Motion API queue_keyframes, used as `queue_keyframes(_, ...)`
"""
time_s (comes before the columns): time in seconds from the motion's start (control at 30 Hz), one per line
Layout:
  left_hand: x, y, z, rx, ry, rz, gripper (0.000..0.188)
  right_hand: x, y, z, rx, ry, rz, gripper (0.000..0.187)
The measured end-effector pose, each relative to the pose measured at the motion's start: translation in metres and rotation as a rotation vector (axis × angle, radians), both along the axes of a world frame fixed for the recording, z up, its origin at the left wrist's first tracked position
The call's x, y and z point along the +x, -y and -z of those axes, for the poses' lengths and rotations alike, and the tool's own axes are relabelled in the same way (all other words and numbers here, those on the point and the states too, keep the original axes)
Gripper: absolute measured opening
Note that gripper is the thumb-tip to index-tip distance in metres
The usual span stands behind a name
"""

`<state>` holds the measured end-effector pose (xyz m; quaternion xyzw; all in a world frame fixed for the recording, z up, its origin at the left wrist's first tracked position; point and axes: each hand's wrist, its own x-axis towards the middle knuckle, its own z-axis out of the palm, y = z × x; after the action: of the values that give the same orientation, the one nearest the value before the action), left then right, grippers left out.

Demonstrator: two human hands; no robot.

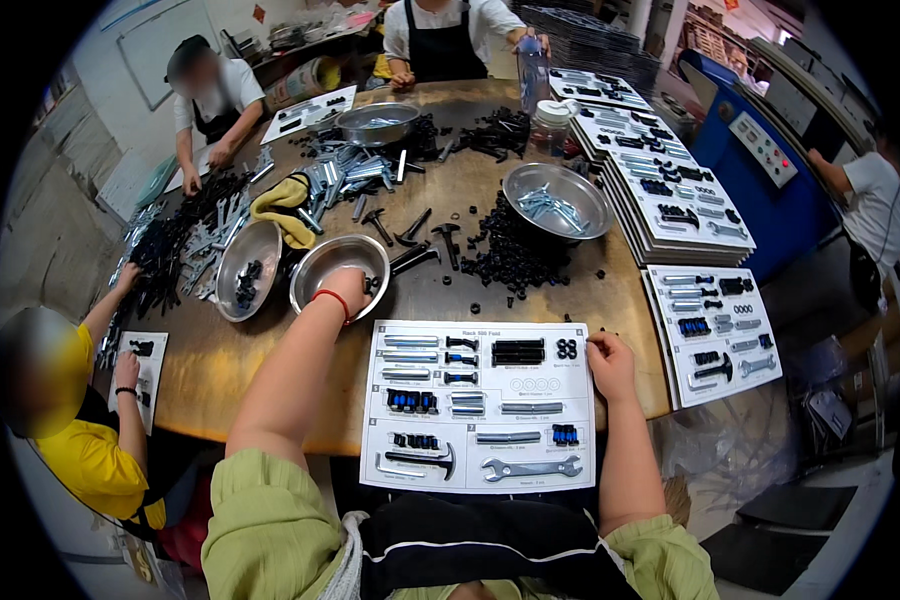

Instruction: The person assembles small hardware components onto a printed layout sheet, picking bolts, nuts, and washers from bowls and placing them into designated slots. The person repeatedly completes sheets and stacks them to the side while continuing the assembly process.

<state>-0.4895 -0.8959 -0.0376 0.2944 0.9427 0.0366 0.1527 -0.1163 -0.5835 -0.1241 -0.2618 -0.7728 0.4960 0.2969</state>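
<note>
The left hand (348, 288) reaches forward into a round steel bowl (322, 262) that sits on the brown counter (430, 290); its fingers curl down inside the bowl, and whether they have closed on anything cannot be told from here. A red band circles that wrist. The right hand (608, 362) rests at the right edge of a white sorting card (478, 405), fingers bent and touching the card's border, with nothing visibly held. The card lies flat at the near edge of the counter, just in front of the person, and carries printed outlines filled with parts: silver bolts, black screws, blue-tipped pieces, a black hammer-shaped tool and a silver wrench (530, 467) along its lower row. Just left of the bowl stands a second steel bowl (247, 268) with a few black parts in it. Beyond the card a heap of black fasteners (510, 255) spreads over the counter, and a third steel bowl (557, 200) with silver bolts sits by it. To the right, filled cards lie in a stack (670, 200), and one more filled card (712, 332) lies just beside the sorting card. Other people work around the counter.
</note>
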Motion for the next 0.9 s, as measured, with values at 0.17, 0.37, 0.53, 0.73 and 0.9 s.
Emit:
queue_keyframes(0.17, 0.008, -0.004, -0.011, -0.076, -0.085, 0.006, 0.026, 0.0, 0.002, -0.005, 0.011, 0.004, 0.0, 0.009)
queue_keyframes(0.37, 0.004, -0.001, -0.007, -0.138, -0.201, -0.082, 0.025, 0.0, -0.001, 0.002, 0.072, 0.026, 0.009, 0.012)
queue_keyframes(0.53, -0.002, 0.009, -0.005, -0.068, -0.221, -0.153, 0.025, 0.002, -0.001, -0.002, 0.098, 0.051, 0.006, 0.012)
queue_keyframes(0.73, -0.031, 0.029, 0.017, 0.088, -0.179, -0.214, 0.02, 0.002, 0.0, -0.005, 0.051, 0.019, 0.005, 0.012)
queue_keyframes(0.9, -0.061, 0.059, 0.027, 0.4, -0.07, -0.457, 0.019, -0.002, 0.003, -0.004, 0.013, -0.004, -0.036, 0.009)
